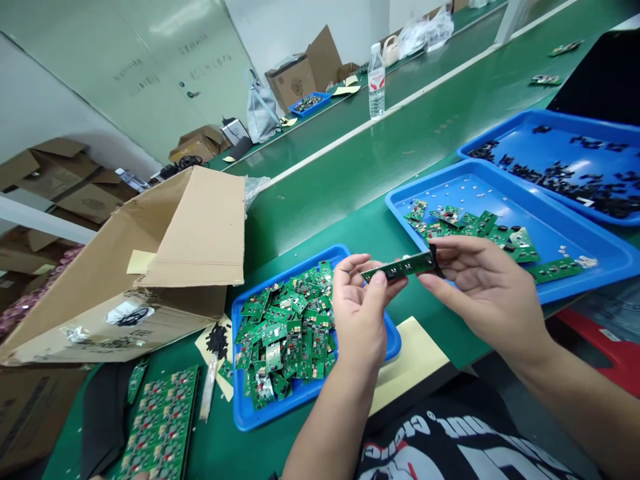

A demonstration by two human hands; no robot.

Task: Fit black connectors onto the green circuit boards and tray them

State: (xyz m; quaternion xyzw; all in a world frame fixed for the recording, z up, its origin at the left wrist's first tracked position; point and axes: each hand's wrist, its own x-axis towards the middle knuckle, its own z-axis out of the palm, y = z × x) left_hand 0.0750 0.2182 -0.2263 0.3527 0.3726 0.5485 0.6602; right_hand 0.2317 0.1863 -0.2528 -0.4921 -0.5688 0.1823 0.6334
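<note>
My left hand is closed around a narrow green circuit board, its thumb lying along the near face. At the board's right end, the thumb and index finger of my right hand pinch a small black part. Whether that part is fixed to the board I cannot tell. Below my left hand is a blue tray heaped with green circuit boards. Beyond my right hand, a second blue tray holds more boards and small pale bits.
A third blue tray of small black parts stands at the right. An open cardboard box rises at the left, near a stacked board panel and black bits on paper. A water bottle stands behind. Fingertips show at bottom left.
</note>
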